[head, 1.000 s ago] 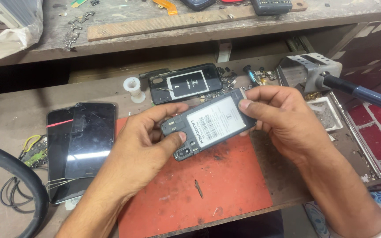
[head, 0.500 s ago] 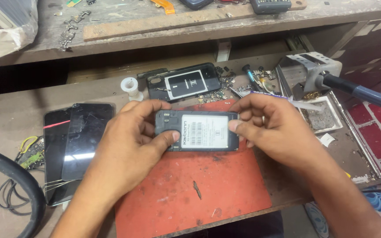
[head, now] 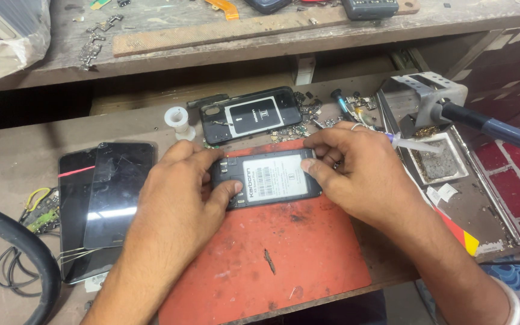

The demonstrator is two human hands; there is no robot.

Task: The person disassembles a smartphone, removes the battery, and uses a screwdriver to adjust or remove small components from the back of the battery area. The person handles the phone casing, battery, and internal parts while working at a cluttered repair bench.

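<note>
Here both hands pinch one thing: the left hand point(head: 179, 198) clamps the left end of an opened phone point(head: 267, 179), thumb pressed on its near edge, while the right hand point(head: 362, 174) clasps the right end, thumb on the white-labelled battery point(head: 275, 177). So each grip is closed on the phone, which lies back-up on the far edge of the red mat point(head: 272, 265), in the middle of the counter point(head: 7, 162).

Pressing too hard on the battery could dent it, and a slip of either thumb might push the phone off the mat into the loose small parts point(head: 299, 120) just beyond. A detached back cover point(head: 251, 114) lies further off, glass screen panels point(head: 106, 198) to the left, and a soldering iron stand point(head: 428, 102) on the right, near enough for a sleeve to catch it.
</note>
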